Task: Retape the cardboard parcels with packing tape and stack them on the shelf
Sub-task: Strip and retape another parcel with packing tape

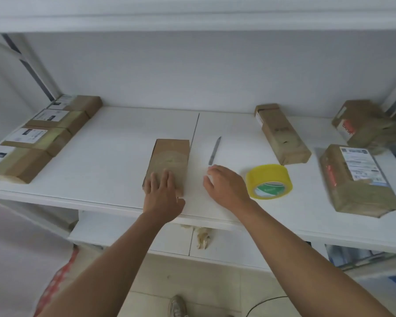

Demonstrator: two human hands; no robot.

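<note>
Cardboard parcel lies near the front middle of the white shelf, with the left hand pressed flat on its near end, grip wide. Right hand rests beside it, fingers loosely curled, empty, between a knife and yellow tape roll.

Brown cardboard parcel at centre, yellow tape roll with green-and-white core at 3 o'clock, silver knife blade, white shelf, 4 brown parcels with white labels at 9 o'clock, red-printed parcel at 3 o'clock
</note>
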